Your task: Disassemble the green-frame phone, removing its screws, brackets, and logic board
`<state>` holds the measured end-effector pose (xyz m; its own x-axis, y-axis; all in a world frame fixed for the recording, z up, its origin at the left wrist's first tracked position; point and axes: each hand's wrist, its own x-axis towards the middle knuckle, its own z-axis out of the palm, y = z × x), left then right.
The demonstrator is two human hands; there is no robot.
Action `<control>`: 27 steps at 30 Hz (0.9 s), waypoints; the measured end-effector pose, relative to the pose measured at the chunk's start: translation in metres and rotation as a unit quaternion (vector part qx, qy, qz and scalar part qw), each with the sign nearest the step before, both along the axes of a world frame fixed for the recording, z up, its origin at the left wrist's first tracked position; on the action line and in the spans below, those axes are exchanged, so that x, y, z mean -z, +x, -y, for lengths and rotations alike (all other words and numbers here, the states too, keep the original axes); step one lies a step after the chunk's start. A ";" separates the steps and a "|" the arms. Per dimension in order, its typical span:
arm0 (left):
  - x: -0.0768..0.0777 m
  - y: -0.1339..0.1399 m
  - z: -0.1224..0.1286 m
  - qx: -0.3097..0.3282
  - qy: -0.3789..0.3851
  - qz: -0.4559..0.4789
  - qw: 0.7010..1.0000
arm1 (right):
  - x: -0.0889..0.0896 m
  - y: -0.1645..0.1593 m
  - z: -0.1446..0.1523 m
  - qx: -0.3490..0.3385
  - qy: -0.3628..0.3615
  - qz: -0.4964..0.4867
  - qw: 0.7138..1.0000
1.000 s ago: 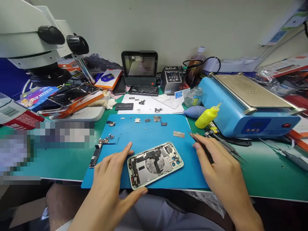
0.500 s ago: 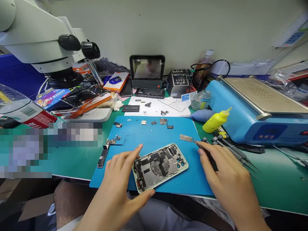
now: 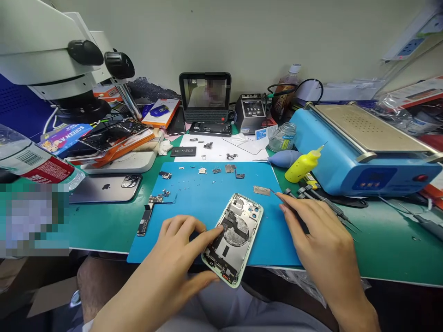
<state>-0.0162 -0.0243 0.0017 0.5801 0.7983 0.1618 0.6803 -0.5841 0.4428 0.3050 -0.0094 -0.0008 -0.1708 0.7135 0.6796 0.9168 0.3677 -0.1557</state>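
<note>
My left hand (image 3: 187, 249) grips the left side of an opened phone housing (image 3: 238, 256), its index finger over the edge and its thumb at the lower corner. The pale green frame is tilted, camera holes at the top right, bottom end past the front edge of the blue mat (image 3: 194, 207). Dark tweezers (image 3: 292, 210) are pinched in my right hand (image 3: 318, 235), their tips close to a small metal plate (image 3: 262, 190); contact is unclear. A logic board (image 3: 144, 221) lies at the mat's left, with several tiny screws and parts farther back.
Screwdrivers (image 3: 328, 207), a yellow squeeze bottle (image 3: 303, 165) and a blue heating plate machine (image 3: 367, 170) stand on the right. A phone (image 3: 104, 190) lies left, below a microscope (image 3: 58, 69). Behind are a battery (image 3: 183, 151), a glass jar (image 3: 282, 137) and a screen device (image 3: 206, 94).
The phone housing has turned more upright and its bottom end has moved toward me. My left hand shifted with it, index finger now over its edge. The tweezers stay near the metal plate.
</note>
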 end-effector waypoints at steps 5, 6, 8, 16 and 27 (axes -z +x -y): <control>-0.008 0.008 -0.012 -0.003 -0.042 0.006 0.999 | -0.003 0.002 0.004 -0.011 0.033 -0.011 0.999; -0.009 0.010 -0.015 -0.003 -0.054 0.003 0.999 | -0.003 0.003 0.005 -0.007 0.038 -0.020 0.999; -0.014 0.015 -0.019 0.004 -0.077 -0.001 0.997 | -0.004 0.002 0.008 0.010 0.054 -0.046 0.997; -0.021 0.025 -0.027 0.004 -0.125 0.030 0.992 | -0.009 -0.013 0.013 0.082 0.080 -0.301 0.947; -0.008 0.022 0.027 -0.100 0.080 0.040 0.991 | -0.007 -0.012 0.013 0.156 -0.004 -0.268 0.951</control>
<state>0.0063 -0.0509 0.0094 0.3939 0.8560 0.3349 0.7554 -0.5090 0.4126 0.2931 -0.0228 0.0057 0.4205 0.6773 0.6037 0.7688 0.0873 -0.6335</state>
